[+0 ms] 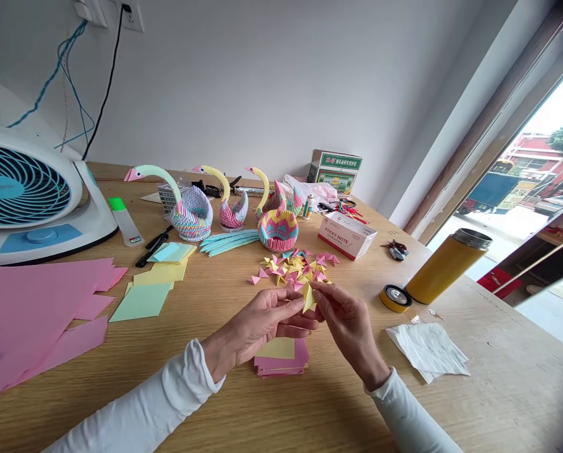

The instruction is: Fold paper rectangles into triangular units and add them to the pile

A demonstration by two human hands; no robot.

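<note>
Between my two hands is a small folded piece of yellow paper (308,298), its tip pointing down. My left hand (272,319) pinches it from the left with thumb and fingers. From the right, my right hand (345,313) grips its upper edge between thumb and forefinger. Just beyond my fingers lies a loose pile of pink, yellow and blue folded paper triangles (293,267). Below my hands sits a stack of pink and yellow paper slips (281,363), partly covered by my left hand.
Several folded-paper swans (191,214) stand at the back beside a sticky note box (347,235). On the left are a fan (36,189), pink sheets (36,308) and green and yellow slips (142,302). An uncapped yellow flask (444,267) and a tissue (427,349) are on the right.
</note>
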